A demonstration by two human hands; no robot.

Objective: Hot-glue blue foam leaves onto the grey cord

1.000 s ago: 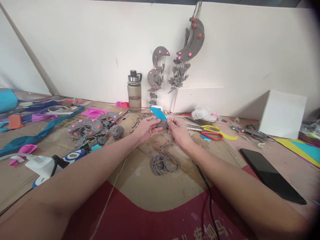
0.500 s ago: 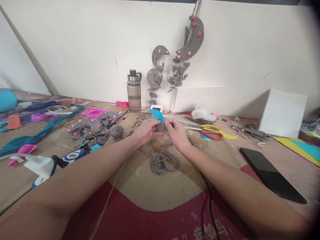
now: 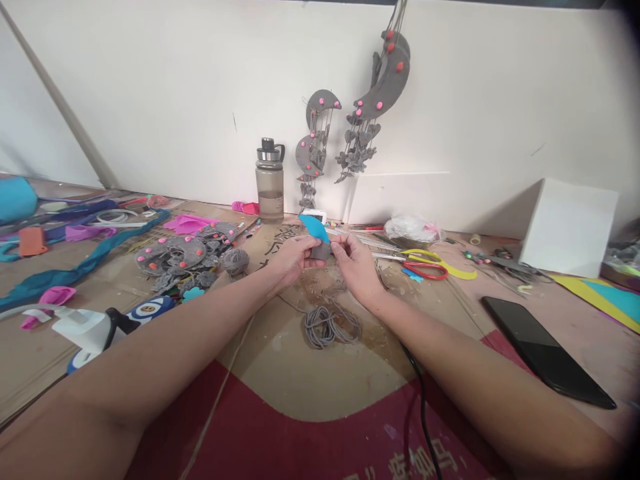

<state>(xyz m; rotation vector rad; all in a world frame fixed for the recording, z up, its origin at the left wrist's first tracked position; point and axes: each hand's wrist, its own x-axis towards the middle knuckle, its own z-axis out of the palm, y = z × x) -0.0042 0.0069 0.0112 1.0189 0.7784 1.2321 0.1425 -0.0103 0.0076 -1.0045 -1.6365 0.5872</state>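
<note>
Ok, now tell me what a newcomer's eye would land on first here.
The large gray crescent ornament, dotted with pink and orange, hangs against the white wall right of center, a smaller one to its left. Below them, a bright blue piece stands out in the left hand, beside the right hand. Red and yellow scissor handles catch the eye farther right.
</note>
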